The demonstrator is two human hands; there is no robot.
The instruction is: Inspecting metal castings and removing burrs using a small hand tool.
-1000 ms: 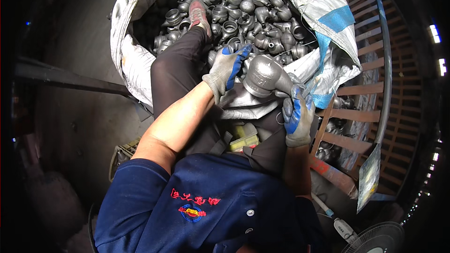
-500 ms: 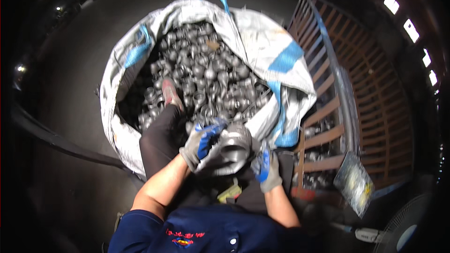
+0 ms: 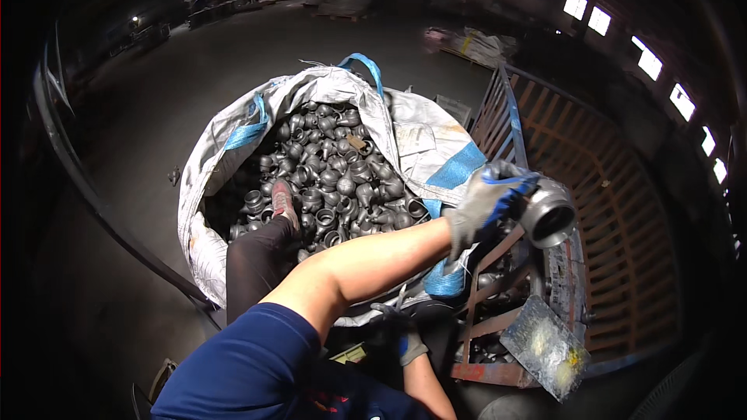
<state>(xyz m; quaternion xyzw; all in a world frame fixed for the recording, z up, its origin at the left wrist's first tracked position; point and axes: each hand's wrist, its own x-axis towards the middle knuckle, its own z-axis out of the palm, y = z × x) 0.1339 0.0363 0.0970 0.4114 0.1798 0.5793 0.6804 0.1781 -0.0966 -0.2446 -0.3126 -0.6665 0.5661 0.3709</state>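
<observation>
The left hand (image 3: 486,204) is wrapped around one big gray pipe piece (image 3: 547,216), held up in front of the cage (image 3: 513,118), at its left edge. The right hand (image 3: 406,344) is low, by the bag's (image 3: 424,136) near edge; I can't tell if it grips anything. That one piece is out of the bag. Lots of gray pieces (image 3: 331,179) are left inside it.

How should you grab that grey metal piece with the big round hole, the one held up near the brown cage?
I'd grip the metal piece around its outside, coming from the left, as the gloved left hand does. Its round hole is turned away from that hand, so the fingers can probably stay clear of it. The glove hides the gripped end's exact shape.
</observation>
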